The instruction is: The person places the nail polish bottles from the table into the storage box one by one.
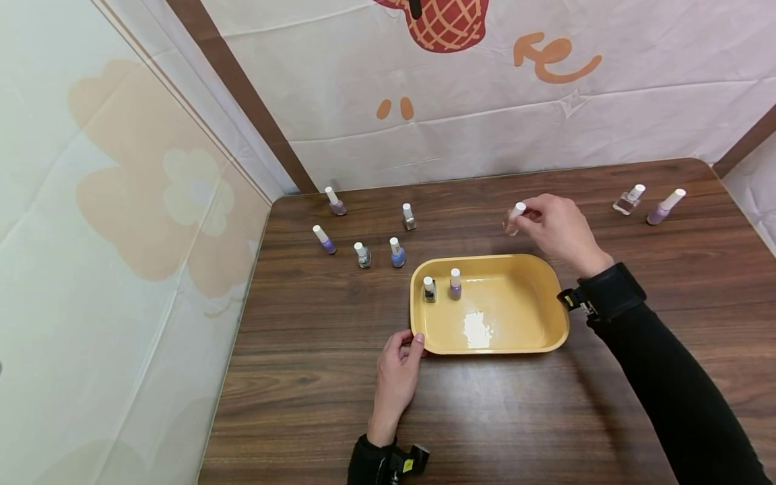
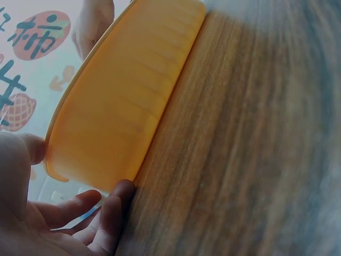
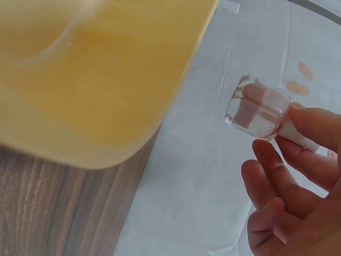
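Behind the yellow tray (image 1: pixel 515 320), my right hand (image 1: pixel 560 229) pinches the white cap of a clear nail polish bottle (image 3: pixel 256 111). The glass part points away from the fingers, and the bottle is held above the table. At the tray's near left corner is my left hand (image 1: pixel 397 377), its thumb on the rim and a fingertip against the lower wall in the left wrist view. Inside the tray, toward its left end, a dark nail polish bottle (image 1: pixel 429 291) and a purple nail polish bottle (image 1: pixel 455 286) stand upright.
Left of and behind the tray are several nail polish bottles, among them a blue one (image 1: pixel 397 254) and a clear one (image 1: pixel 409 219). A pale bottle (image 1: pixel 627 202) and a lilac bottle (image 1: pixel 661 211) stand at the back right. A printed cloth (image 1: pixel 485 141) hangs behind the table.
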Demonstrator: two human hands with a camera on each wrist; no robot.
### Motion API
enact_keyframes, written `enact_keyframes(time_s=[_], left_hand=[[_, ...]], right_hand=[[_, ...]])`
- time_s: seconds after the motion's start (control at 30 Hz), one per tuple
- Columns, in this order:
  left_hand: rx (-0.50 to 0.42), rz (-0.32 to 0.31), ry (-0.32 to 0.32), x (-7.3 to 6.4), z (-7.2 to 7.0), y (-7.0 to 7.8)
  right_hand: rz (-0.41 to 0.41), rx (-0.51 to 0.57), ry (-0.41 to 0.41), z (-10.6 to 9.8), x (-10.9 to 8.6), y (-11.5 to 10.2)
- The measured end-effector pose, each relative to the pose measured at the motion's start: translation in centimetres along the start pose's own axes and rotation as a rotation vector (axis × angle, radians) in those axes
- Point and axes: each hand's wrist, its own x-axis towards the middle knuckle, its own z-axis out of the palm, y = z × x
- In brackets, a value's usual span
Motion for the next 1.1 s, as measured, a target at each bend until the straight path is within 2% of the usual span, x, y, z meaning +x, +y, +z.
enact_keyframes(time_s=[1.1], left_hand=[[-0.001, -0.008, 0.001, 0.1, 0.1, -0.2]], right_hand=[[-0.071, -0.064, -0.075, 0.2, -1.2, -2.3]])
